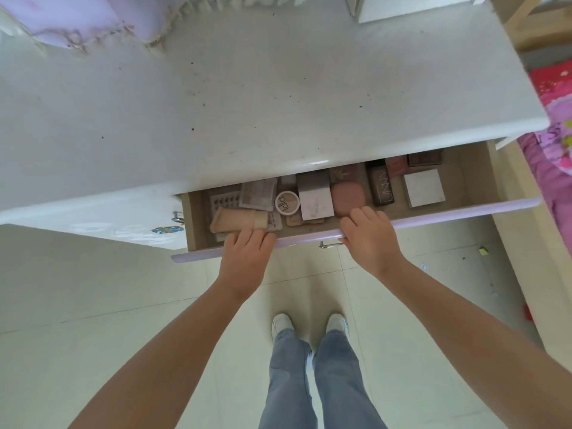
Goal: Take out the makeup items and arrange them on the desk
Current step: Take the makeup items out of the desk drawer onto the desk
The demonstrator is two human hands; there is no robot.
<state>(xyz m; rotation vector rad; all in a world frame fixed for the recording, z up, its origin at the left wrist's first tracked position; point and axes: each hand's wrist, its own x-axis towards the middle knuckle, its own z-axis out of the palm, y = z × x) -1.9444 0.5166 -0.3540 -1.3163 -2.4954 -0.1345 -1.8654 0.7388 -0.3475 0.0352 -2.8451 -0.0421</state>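
Observation:
A lilac-fronted drawer (448, 213) stands pulled out from under the white desk (247, 103). Inside lie several makeup items: a beige tube (238, 221), a round compact (287, 202), a white palette (315, 199), a pink compact (348, 196), a dark bottle (382, 188) and a white square box (424, 187). My left hand (246, 255) grips the drawer's front edge, fingers curled over it just below the tube. My right hand (370, 235) grips the same edge near the pink compact.
A lilac frilled cloth (93, 20) lies at the desk's back left. A white box (418, 7) stands at the back right. A metal handle (328, 244) sticks out under the drawer front. Pink bedding (554, 125) is at the right. My feet stand on pale floor tiles.

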